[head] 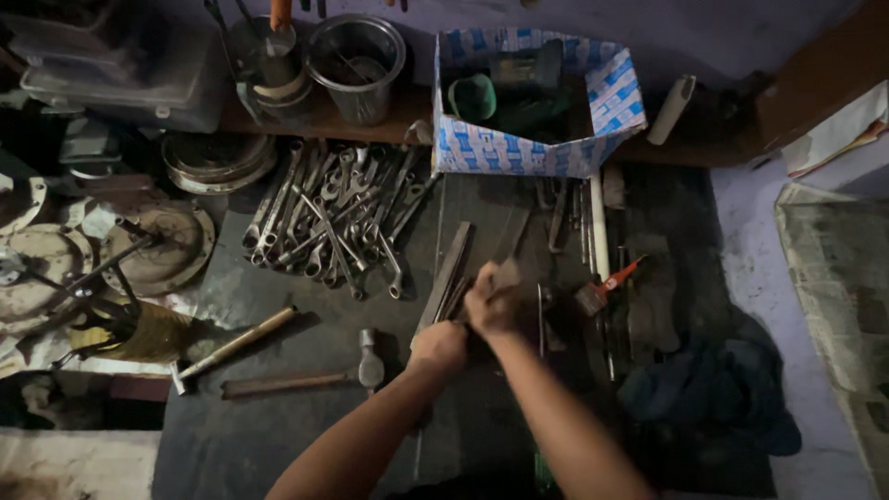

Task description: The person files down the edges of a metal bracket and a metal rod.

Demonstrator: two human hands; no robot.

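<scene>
Both my arms reach out over a dark mat (306,407) on the floor. My left hand (438,346) is closed, its knuckles up, right beside the lower ends of some long flat metal files (447,275). My right hand (493,298) is closed around a small dark object; the dim light hides what it is. The two hands almost touch each other. A pile of several spanners (333,218) lies beyond them, up and to the left.
Two hammers (278,356) lie left of my arms. A blue-and-white cardboard box (537,148) and a metal pot (357,57) stand at the back. Round metal discs (157,250) are at left, a dark cloth (713,389) and a red-handled brush (607,284) at right.
</scene>
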